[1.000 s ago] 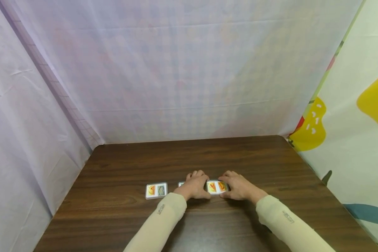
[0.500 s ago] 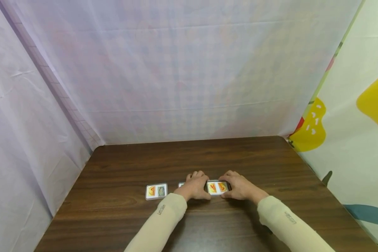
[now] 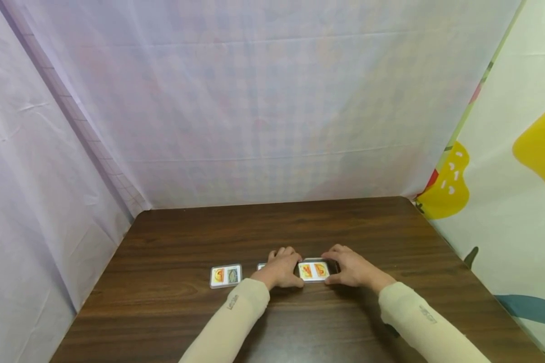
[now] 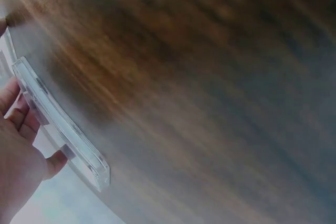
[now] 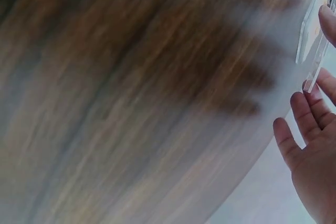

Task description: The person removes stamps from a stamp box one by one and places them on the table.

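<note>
In the head view a clear plastic case with two orange food pictures on its white card lies between both hands. My left hand grips its left end by fingers and thumb; the left wrist view shows the case's clear side wall in that grasp. At the other end my right hand pinches a clear plastic piece between thumb and fingers. That piece juts out to the right beyond the card. Its far part is hidden by the right hand.
A similar picture case lies flat to the left on the brown wooden table. Another case shows only a corner behind my left hand. White curtains hang behind the table.
My right hand has shifted right, drawing the clear piece away from the card, and more of it shows past the card's right edge. The left hand has stayed in place.
</note>
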`<state>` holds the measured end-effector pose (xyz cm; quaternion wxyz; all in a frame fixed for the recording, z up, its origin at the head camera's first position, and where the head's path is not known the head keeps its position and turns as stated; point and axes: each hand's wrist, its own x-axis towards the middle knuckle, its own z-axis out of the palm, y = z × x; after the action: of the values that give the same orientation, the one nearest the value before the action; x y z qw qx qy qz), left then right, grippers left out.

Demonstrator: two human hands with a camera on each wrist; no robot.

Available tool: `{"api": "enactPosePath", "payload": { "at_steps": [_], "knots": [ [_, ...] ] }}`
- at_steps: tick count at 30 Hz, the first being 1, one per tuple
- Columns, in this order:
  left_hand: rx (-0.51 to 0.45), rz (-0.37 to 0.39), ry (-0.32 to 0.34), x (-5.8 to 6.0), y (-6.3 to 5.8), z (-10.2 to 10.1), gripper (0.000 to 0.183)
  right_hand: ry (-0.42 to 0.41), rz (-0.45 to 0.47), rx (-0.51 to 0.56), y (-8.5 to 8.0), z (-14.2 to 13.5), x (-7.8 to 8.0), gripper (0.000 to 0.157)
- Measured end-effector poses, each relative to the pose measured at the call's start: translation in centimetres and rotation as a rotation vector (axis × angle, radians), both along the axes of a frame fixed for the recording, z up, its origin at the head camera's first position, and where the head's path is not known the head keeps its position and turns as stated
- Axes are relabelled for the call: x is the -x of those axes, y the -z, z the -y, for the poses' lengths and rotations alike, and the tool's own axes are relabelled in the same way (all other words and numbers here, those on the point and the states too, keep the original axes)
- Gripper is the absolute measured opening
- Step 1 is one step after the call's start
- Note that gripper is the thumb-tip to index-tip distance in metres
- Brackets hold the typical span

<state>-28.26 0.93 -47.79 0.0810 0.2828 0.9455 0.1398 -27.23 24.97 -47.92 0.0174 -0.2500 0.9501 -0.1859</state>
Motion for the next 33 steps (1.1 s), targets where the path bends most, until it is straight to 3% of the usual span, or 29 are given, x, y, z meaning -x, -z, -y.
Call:
{"api": "enactPosePath", "payload": {
  "at_steps": [13,33],
  "knots": [
    [0.009,-0.035,0.009,-0.1,0.1,0.0,0.056,0.034,0.024,0.006,0.0,-2.6,-0.1,0.069],
    [0.024,-0.015,0.009,0.0,0.1,0.0,0.055,0.052,-0.005,-0.012,-0.1,-8.1,-1.0,0.068]
  ]
}}
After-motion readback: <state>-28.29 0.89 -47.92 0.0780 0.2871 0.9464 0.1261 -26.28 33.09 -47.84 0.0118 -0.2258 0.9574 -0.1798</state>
